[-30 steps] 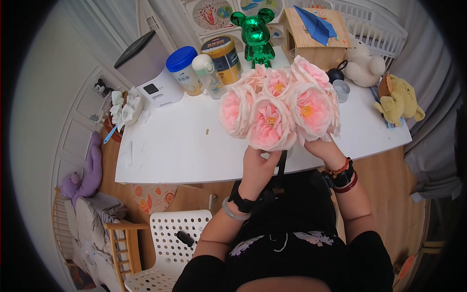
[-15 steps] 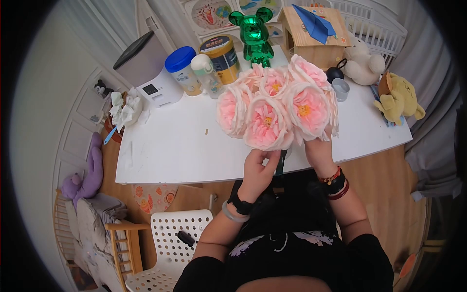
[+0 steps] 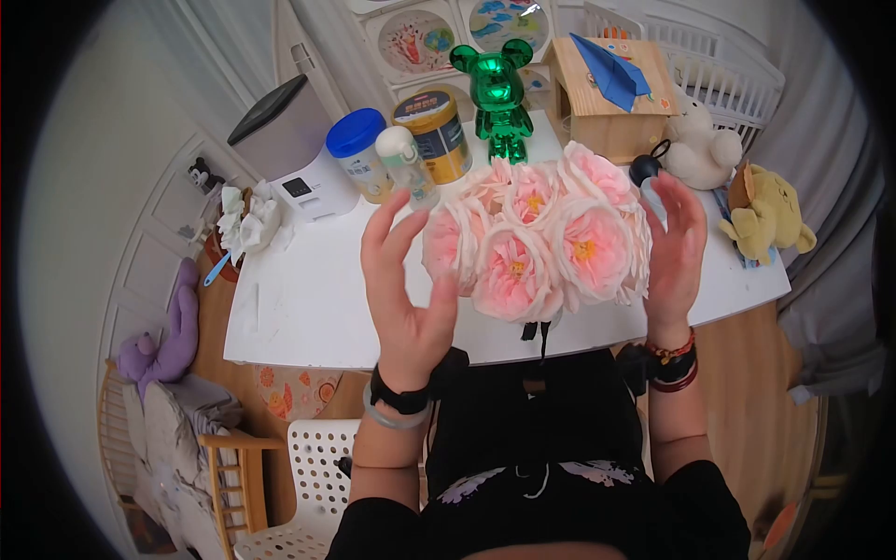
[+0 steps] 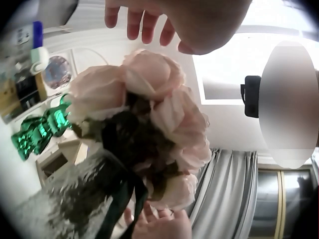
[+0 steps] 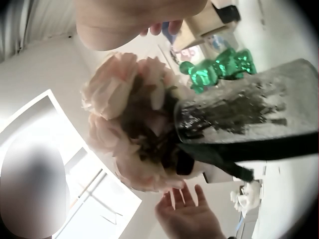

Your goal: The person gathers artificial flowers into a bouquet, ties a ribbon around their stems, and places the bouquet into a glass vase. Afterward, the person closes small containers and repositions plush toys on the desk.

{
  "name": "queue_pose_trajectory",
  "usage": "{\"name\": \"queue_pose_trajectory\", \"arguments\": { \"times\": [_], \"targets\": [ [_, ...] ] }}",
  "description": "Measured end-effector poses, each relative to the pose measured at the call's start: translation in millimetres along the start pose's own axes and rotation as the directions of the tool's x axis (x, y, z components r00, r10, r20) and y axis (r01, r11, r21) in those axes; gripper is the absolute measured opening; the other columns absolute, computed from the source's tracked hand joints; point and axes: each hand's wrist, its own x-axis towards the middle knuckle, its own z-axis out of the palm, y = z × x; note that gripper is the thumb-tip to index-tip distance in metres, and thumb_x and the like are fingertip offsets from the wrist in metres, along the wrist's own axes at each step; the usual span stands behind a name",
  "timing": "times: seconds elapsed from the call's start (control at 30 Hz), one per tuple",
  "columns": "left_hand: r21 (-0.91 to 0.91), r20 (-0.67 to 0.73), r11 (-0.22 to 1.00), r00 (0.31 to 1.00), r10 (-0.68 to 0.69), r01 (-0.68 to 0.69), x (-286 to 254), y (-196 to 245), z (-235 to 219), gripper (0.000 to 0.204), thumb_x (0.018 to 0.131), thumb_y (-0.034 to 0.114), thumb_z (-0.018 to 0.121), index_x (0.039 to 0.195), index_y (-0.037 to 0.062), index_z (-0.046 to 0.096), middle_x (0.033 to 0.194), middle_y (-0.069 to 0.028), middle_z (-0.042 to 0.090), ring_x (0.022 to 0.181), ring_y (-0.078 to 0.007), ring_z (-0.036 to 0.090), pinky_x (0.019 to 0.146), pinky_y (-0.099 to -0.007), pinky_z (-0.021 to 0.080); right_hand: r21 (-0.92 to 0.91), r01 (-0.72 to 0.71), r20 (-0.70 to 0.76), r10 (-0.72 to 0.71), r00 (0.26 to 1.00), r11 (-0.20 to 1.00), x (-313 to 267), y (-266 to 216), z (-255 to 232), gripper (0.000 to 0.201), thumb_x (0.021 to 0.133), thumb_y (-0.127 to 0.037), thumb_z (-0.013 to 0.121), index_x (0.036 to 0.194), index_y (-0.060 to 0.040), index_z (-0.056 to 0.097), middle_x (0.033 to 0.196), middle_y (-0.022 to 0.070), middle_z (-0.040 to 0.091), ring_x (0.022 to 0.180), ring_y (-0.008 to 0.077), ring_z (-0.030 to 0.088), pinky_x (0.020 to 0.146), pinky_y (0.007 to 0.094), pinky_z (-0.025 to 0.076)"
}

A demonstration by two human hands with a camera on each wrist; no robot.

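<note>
A bunch of pale pink flowers [image 3: 518,266] with yellow centres stands at the middle of the table. In the right wrist view, their dark stems reach into a clear textured glass vase [image 5: 294,89]. A dark ribbon [image 4: 117,209] hangs below the blooms. My left hand [image 3: 408,299] is raised at the left of the bunch, fingers apart and holding nothing. On the opposite side my right hand [image 3: 677,257] is up with its palm toward the flowers, its fingertips close to the outer petals. The vase is hidden under the blooms in the head view.
Behind the flowers stand a shiny green bear figure [image 3: 499,93], a wooden house [image 3: 611,121] with a blue paper plane [image 3: 611,73], a blue-lidded tub [image 3: 357,154] and a bottle [image 3: 403,163]. A yellow plush toy [image 3: 770,210] sits at the right edge of the white table [image 3: 317,289].
Both hands have left the underside of the blooms and moved up and outward to either side, fingers now spread. The head view has shifted, so the table appears slightly lower.
</note>
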Motion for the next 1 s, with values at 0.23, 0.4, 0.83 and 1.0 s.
{"name": "queue_pose_trajectory", "arguments": {
  "times": [0.23,0.4,0.83,1.0],
  "targets": [
    [0.114,0.389,0.989,0.920,0.046,-0.097,24,16,20,0.059,0.071,0.032,0.071,0.124,0.0104,0.055,0.132,-0.0209,0.043,0.120,-0.0408,0.042,0.101,-0.0486,0.032,-0.402,0.472,0.661,-0.108,0.743,0.784,27,-47,29,0.058,0.087,-0.053,0.048,0.123,-0.0072,0.055,0.138,0.0170,0.041,0.130,0.0348,0.034,0.107,0.0456,0.025],
    [0.184,0.442,0.973,0.896,0.046,-0.141,14,21,16,0.058,0.066,0.031,0.074,0.120,0.0158,0.059,0.132,-0.0176,0.045,0.118,-0.0430,0.043,0.098,-0.0520,0.034,-0.445,0.534,0.711,-0.078,0.698,0.719,16,-47,26,0.050,0.084,-0.046,0.055,0.117,-0.0095,0.060,0.133,0.0168,0.047,0.126,0.0403,0.038,0.104,0.0479,0.028],
    [0.032,0.393,0.992,0.914,0.101,-0.123,-9,10,3,0.060,0.070,0.033,0.073,0.124,0.0137,0.054,0.135,-0.0183,0.042,0.124,-0.0405,0.039,0.100,-0.0490,0.032,-0.305,0.523,0.696,-0.189,0.693,0.796,-6,-30,-2,0.042,0.088,-0.041,0.053,0.116,-0.0095,0.060,0.129,0.0181,0.050,0.123,0.0397,0.042,0.102,0.0504,0.032],
    [-0.058,0.275,0.998,0.960,0.044,-0.029,-34,-5,-12,0.060,0.081,0.040,0.064,0.130,0.0107,0.046,0.138,-0.0244,0.035,0.126,-0.0413,0.036,0.103,-0.0487,0.031,-0.359,-0.402,-0.005,0.429,0.903,0.842,-48,20,-51,0.039,0.093,-0.019,0.047,0.128,-0.0007,0.047,0.134,0.0186,0.044,0.128,0.0305,0.038,0.107,0.0397,0.027]
  ]
}}
